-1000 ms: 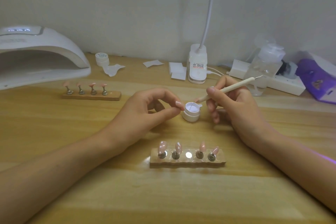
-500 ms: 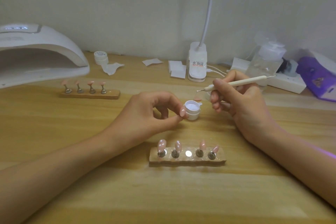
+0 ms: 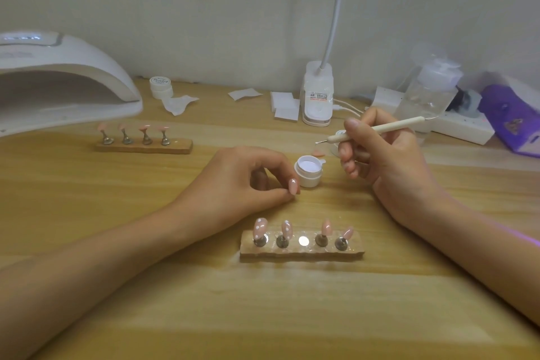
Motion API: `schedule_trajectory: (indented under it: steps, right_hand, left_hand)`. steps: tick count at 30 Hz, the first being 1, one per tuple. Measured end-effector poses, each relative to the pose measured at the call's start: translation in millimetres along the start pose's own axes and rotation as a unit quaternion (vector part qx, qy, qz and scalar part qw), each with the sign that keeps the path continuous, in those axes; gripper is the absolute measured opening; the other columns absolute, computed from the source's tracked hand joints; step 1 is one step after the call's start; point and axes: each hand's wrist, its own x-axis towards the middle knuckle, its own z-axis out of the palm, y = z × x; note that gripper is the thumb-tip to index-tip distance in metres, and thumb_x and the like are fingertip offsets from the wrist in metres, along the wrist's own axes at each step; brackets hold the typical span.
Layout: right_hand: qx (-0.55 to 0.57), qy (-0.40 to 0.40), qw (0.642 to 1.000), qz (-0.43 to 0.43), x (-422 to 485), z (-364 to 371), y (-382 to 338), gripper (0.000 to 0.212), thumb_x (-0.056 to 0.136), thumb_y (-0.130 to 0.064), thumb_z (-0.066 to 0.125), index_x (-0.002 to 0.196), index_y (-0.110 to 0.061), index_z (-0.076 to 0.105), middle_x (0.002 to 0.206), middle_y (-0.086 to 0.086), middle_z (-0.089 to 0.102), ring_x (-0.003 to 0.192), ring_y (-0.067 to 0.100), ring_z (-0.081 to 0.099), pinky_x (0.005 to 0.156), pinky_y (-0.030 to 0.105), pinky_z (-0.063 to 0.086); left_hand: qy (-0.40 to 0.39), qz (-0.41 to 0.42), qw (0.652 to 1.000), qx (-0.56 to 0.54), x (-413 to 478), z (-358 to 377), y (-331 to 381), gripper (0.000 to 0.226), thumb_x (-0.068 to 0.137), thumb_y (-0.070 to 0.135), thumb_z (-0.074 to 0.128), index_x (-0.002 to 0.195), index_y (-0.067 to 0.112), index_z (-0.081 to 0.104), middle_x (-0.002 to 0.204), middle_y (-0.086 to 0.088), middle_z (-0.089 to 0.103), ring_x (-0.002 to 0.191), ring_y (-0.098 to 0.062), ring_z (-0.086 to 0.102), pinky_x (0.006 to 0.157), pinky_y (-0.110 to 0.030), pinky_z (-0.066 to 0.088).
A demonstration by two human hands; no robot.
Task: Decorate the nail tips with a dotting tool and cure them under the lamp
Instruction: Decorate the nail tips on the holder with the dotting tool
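Pale wooden table (image 3: 175, 316), plain wall behind. Lower centre: holder (image 3: 302, 254) with four pink nail tips (image 3: 260, 228), left two dotted white, right two bare, middle slot vacant. Second holder (image 3: 143, 147) upper left by curing lamp (image 3: 67, 73), apparently undotted; likely under halfway, no curing under way. Right hand (image 3: 388, 164) pinching dotting tool (image 3: 380, 128), white bead on tip. Left hand (image 3: 242, 181) curled beside gel pot (image 3: 309, 175), contact unclear. Versus a second ago: tip lifted clear of pot, left hand lower.

Both forearms were bare from the wrists back to the picture's edges. The left hand (image 3: 242, 181) wore a long, rounded nail in glossy pale pink polish. The right hand (image 3: 388, 161) showed paler nails, and a thin violet gleam lay along its forearm.
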Motion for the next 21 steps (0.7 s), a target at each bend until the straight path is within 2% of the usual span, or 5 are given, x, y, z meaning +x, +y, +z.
schedule_trajectory:
  steps: [6, 11, 17, 21]
  right_hand:
    - [0.006, -0.005, 1.0, 0.01, -2.5, 2.8, -2.0, 0.024, 0.088, -0.024, 0.062, 0.07, -0.018, 0.049, 0.058, 0.003, 0.059, 0.048, 0.013, 0.053, 0.045, 0.019, 0.043]
    - [0.006, -0.048, 0.999, 0.024, -11.9, 9.3, -2.1, 0.02, 0.09, -0.017, 0.062, 0.072, -0.019, 0.053, 0.06, 0.006, 0.059, 0.051, 0.013, 0.055, 0.047, 0.02, 0.044]
    - [-0.031, -0.07, 0.997, 0.028, -17.2, 15.6, -0.4, 0.024, 0.086, -0.017, 0.062, 0.063, -0.022, 0.055, 0.06, 0.009, 0.061, 0.051, 0.017, 0.056, 0.046, 0.023, 0.045]
    - [-0.047, -0.076, 0.995, 0.033, -16.1, 15.0, 0.7, 0.023, 0.086, -0.014, 0.06, 0.064, -0.021, 0.056, 0.061, 0.01, 0.062, 0.052, 0.017, 0.057, 0.046, 0.024, 0.046]
  left_hand:
    - [0.0, 0.002, 1.0, -0.005, 0.9, -0.3, -1.2, 0.018, 0.078, 0.016, 0.078, 0.072, 0.032, 0.072, 0.079, 0.021, 0.068, 0.056, -0.004, 0.041, 0.056, -0.007, 0.033]
    - [-0.001, -0.01, 1.0, -0.002, 1.5, -1.8, -1.4, 0.013, 0.077, 0.021, 0.079, 0.073, 0.033, 0.075, 0.08, 0.014, 0.07, 0.058, -0.006, 0.042, 0.057, -0.013, 0.035]
    - [0.0, -0.009, 1.0, 0.009, 1.6, -1.3, 0.1, 0.017, 0.077, 0.019, 0.081, 0.073, 0.034, 0.075, 0.07, 0.025, 0.063, 0.055, -0.003, 0.044, 0.055, -0.008, 0.033]
    - [0.003, -0.006, 1.0, 0.011, 1.1, -0.8, 0.2, 0.02, 0.076, 0.019, 0.081, 0.071, 0.037, 0.073, 0.072, 0.025, 0.064, 0.056, -0.001, 0.048, 0.056, -0.007, 0.034]
